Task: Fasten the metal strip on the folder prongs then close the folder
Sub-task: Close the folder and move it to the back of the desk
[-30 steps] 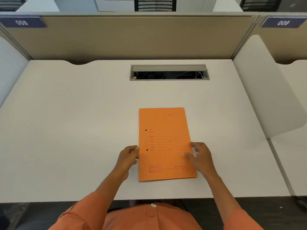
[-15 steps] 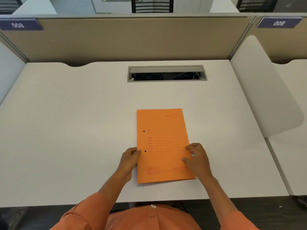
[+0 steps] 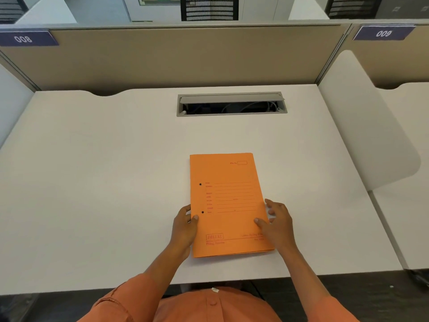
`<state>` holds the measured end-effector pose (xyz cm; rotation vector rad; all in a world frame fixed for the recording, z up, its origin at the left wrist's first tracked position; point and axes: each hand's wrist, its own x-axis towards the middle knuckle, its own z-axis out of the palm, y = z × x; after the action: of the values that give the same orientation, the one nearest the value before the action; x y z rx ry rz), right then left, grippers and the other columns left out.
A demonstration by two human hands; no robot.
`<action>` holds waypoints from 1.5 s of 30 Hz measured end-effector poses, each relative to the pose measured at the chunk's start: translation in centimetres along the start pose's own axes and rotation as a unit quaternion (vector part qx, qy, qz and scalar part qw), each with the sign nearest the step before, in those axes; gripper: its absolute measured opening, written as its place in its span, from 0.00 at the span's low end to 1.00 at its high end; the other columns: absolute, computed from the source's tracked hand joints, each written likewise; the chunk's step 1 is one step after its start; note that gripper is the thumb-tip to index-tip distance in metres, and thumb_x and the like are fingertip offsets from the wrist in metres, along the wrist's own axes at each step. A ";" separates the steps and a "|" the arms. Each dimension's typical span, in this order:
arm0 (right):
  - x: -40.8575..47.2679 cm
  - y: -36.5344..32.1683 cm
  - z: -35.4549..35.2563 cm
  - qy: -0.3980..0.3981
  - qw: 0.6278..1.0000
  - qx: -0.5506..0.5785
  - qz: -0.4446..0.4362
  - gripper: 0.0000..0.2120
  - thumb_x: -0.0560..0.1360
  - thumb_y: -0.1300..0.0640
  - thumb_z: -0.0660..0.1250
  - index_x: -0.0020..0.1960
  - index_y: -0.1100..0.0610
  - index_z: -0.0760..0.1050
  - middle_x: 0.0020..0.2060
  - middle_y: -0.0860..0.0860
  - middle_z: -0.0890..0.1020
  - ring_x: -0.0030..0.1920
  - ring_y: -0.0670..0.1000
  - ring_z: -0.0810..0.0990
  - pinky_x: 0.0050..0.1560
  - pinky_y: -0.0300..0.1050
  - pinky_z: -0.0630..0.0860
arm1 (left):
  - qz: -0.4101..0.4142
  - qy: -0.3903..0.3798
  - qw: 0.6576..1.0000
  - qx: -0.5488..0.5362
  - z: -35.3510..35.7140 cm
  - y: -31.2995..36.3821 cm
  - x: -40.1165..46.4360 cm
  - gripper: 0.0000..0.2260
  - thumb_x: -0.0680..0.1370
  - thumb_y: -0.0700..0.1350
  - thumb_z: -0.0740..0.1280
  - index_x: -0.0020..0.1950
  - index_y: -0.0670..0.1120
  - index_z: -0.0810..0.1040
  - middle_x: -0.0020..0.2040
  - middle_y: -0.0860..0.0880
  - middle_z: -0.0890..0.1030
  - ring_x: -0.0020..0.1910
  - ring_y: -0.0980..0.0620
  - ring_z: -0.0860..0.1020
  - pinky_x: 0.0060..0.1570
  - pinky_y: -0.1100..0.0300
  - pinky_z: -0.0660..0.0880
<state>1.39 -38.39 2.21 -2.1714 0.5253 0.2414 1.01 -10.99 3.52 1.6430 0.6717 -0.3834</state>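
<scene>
An orange folder (image 3: 228,198) lies shut and flat on the white desk (image 3: 104,182), cover up, with red print and two punched holes near its left edge. My left hand (image 3: 184,226) grips the folder's left edge, thumb on the cover just below the lower hole. My right hand (image 3: 277,223) rests at the right edge, thumb on the cover, fingers spread beside the edge. The metal strip and prongs are hidden inside the folder.
A grey cable slot (image 3: 232,104) with its lid raised sits in the desk behind the folder. A beige partition (image 3: 185,56) closes the back, and a white rounded divider (image 3: 362,126) stands at the right. The desk's front edge is close to my body.
The folder has stayed shut in the same spot. My right hand slid slightly toward the folder's right edge, and my left thumb settled on the cover near the lower hole.
</scene>
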 end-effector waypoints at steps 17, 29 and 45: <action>-2.2 -4.4 0.5 -0.022 0.930 0.342 0.134 0.12 0.82 0.63 0.71 0.61 0.49 0.83 0.52 0.48 0.91 0.56 0.54 0.89 0.57 0.58 0.87 | 0.045 0.024 0.999 -0.005 -3.3 1.6 0.6 0.16 0.88 0.42 0.58 0.75 0.50 0.71 0.52 0.61 0.80 0.47 0.59 0.82 0.29 0.71 0.78; -1.6 -16.9 4.0 -0.100 0.932 0.347 0.044 0.30 0.84 0.68 0.59 0.49 0.35 0.88 0.53 0.40 0.90 0.54 0.45 0.89 0.48 0.42 0.87 | 0.152 0.109 0.982 -0.018 -13.2 8.0 4.2 0.15 0.85 0.43 0.63 0.72 0.51 0.77 0.56 0.56 0.82 0.53 0.57 0.82 0.40 0.62 0.78; 6.2 -33.2 17.0 -0.107 0.922 0.371 0.009 0.29 0.81 0.70 0.61 0.42 0.42 0.90 0.44 0.44 0.91 0.41 0.46 0.88 0.47 0.49 0.88 | 0.190 0.226 0.955 0.025 -27.1 16.5 18.1 0.13 0.84 0.41 0.67 0.68 0.43 0.82 0.63 0.47 0.83 0.54 0.44 0.82 0.53 0.50 0.79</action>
<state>22.11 -8.79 13.35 -1.3821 0.4196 0.2378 21.98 18.05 10.74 1.8796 0.6621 0.2673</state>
